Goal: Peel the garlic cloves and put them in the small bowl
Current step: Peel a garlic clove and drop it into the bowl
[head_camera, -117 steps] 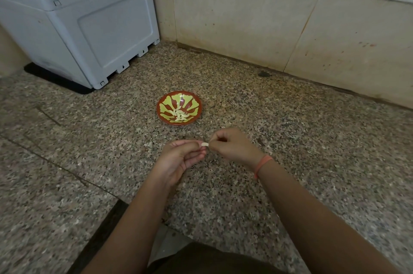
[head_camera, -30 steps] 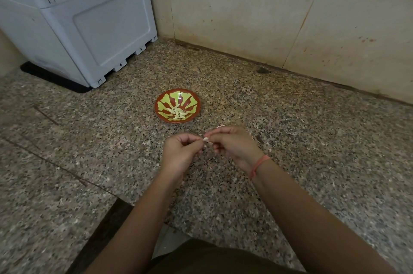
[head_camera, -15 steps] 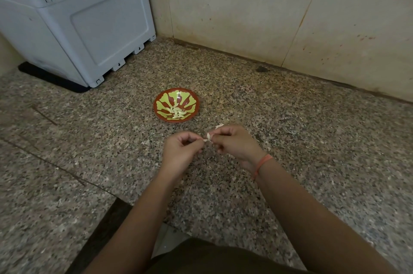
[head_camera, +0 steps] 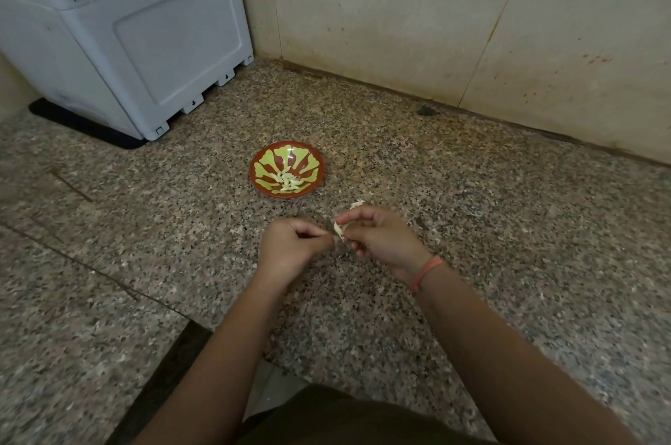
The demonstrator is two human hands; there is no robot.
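Granite counter [head_camera: 472, 208] with the small bowl [head_camera: 320, 168] already holding several peeled cloves [head_camera: 288, 182]; just in front, left hand [head_camera: 290, 252] and right hand [head_camera: 381, 237] both pinch one garlic clove [head_camera: 339, 231], seemingly mid-peel, not yet bowled.

Small bowl [head_camera: 264, 159]: red with a yellow-green petal pattern, upright, with a heap of pale peeled cloves [head_camera: 288, 182] at its bottom. One whitish garlic clove [head_camera: 338, 229] is pinched between my left hand [head_camera: 290, 245] and right hand [head_camera: 381, 237], near the bowl.
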